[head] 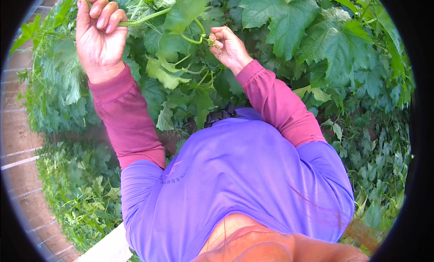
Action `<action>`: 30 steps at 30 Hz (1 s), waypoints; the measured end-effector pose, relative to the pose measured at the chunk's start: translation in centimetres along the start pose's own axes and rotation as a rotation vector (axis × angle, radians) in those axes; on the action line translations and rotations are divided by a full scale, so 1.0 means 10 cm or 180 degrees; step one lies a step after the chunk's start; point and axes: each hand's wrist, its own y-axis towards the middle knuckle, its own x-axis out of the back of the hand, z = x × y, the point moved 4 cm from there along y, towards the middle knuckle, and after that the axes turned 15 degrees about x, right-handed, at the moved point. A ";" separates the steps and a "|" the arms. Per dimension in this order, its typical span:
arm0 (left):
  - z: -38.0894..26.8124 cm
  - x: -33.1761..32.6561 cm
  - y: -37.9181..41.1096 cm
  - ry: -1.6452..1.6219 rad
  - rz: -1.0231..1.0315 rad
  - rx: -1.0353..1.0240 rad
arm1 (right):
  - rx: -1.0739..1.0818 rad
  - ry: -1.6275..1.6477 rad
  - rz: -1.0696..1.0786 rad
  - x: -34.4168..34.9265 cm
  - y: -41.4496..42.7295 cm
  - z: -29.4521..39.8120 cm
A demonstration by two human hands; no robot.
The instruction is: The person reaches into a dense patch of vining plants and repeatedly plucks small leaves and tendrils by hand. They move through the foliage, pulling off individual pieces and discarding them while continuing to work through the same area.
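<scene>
My left hand (pixel 101 35), palm towards the camera, is raised at the upper left with its fingers curled round a green vine stem (pixel 149 18). The stem runs right from that hand, behind a large blurred leaf (pixel 183 18). At the upper middle, my right hand (pixel 229 47) pinches curly tendrils (pixel 217 47) between thumb and fingers, beside a bent part of the vine (pixel 193 40). Both forearms wear dark pink sleeve covers. Broad lobed leaves hang behind and below the hands.
Dense leafy vines (pixel 322 35) stand in front and to the right, close to my body. Lower foliage (pixel 81 194) grows at the left. Beyond it lies brown ground (pixel 20 133) crossed by pale lines. A white strip (pixel 105 245) shows at the lower left.
</scene>
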 end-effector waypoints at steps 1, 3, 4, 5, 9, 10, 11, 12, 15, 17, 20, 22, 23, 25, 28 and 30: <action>0.01 -0.01 -0.01 -0.0003 -0.0025 0.0004 | -0.0069 0.0019 -0.0150 0.17 0.02 -0.10; -0.01 -0.03 -0.04 -0.0001 -0.0054 -0.0066 | -0.0217 0.0049 -0.0450 0.43 0.03 -0.23; -0.03 -0.04 -0.05 -0.0001 -0.0072 -0.0104 | -0.0395 -0.0379 -0.0388 0.49 0.00 -0.29; -0.05 -0.04 -0.07 0.0031 -0.0078 -0.0114 | -0.0501 -0.1029 -0.0153 0.53 -0.04 -0.33; -0.07 -0.13 -0.14 0.0116 -0.0143 -0.0135 | -0.0365 -0.3809 0.0893 0.84 0.03 -0.60; -0.08 -0.14 -0.16 0.0123 -0.0129 -0.0122 | -0.0417 -0.4428 0.1361 0.89 0.05 -0.64; -0.08 -0.16 -0.17 0.0129 -0.0113 -0.0107 | -0.0461 -0.5035 0.1842 0.94 0.07 -0.70; -0.09 -0.14 -0.22 0.0117 -0.0141 -0.0126 | -0.1313 -0.4480 0.1689 0.73 -0.04 -0.65; -0.07 -0.19 -0.25 0.0073 -0.0115 -0.0115 | -0.2068 -0.4566 0.1713 0.42 -0.17 -0.65; -0.04 -0.23 -0.25 0.0042 -0.0095 -0.0089 | -0.2221 -0.4735 0.1836 0.39 -0.18 -0.72; 0.01 -0.29 -0.27 0.0071 -0.0042 -0.0056 | -0.2322 -0.4656 0.1757 0.38 -0.16 -0.85; 0.02 -0.30 -0.26 0.0069 -0.0026 -0.0037 | -0.2441 -0.4509 0.1843 0.46 -0.09 -0.97; 0.02 -0.30 -0.26 0.0068 -0.0014 -0.0024 | -0.2497 -0.4434 0.1881 0.50 -0.06 -1.02; 0.01 -0.27 -0.27 0.0091 -0.0033 -0.0051 | -0.2597 -0.4375 0.1801 0.38 -0.09 -0.97; 0.00 -0.25 -0.26 0.0090 -0.0004 -0.0031 | -0.2607 -0.4624 0.1886 0.27 -0.17 -0.91; -0.01 -0.26 -0.24 0.0098 0.0027 -0.0008 | -0.2520 -0.4553 0.1935 0.33 -0.17 -0.89</action>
